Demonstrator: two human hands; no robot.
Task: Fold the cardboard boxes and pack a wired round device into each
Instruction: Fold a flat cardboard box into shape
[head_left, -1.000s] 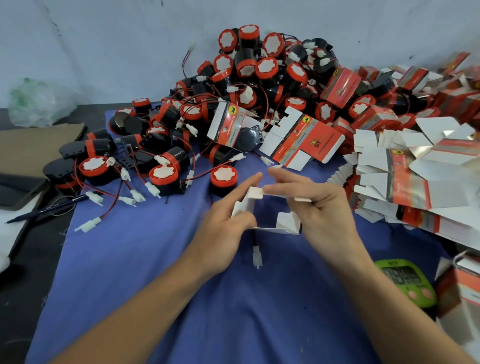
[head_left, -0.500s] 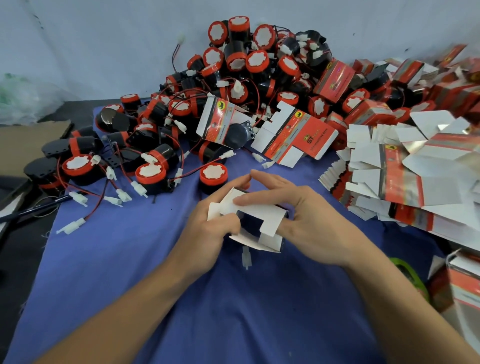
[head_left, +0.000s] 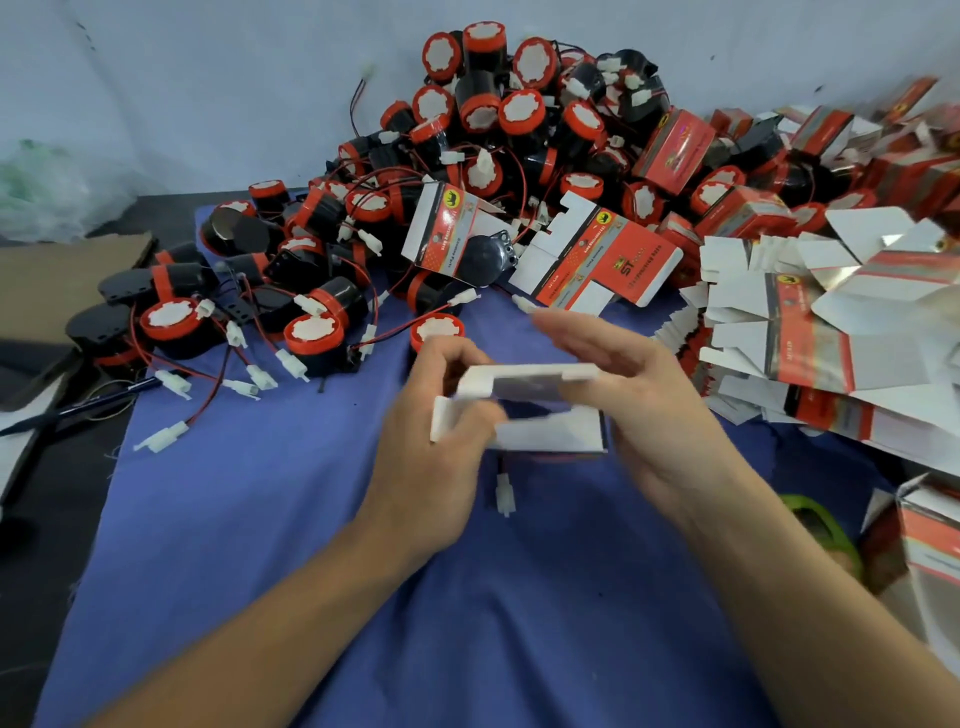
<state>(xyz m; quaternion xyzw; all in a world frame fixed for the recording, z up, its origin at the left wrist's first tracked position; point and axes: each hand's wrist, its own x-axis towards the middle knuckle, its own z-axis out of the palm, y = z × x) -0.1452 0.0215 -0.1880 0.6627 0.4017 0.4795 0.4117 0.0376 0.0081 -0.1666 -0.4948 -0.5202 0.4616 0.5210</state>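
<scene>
Closely, box (head_left: 545, 434) between left grip (head_left: 431, 467), right grip (head_left: 654, 415)

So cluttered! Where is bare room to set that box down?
The blue cloth is bare near the person: left of the left hand and between the forearms. The device pile behind and flat cartons at right are crowded.

Bare left grip (head_left: 436, 457) and right grip (head_left: 654, 415) — forearms (head_left: 270, 613) bare too

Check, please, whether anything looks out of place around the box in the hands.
Yes: a wired white connector hangs out below the white box, which the left hand grips while the right hand rests against its other end. It dangles over the blue cloth instead of being tucked inside.
</scene>
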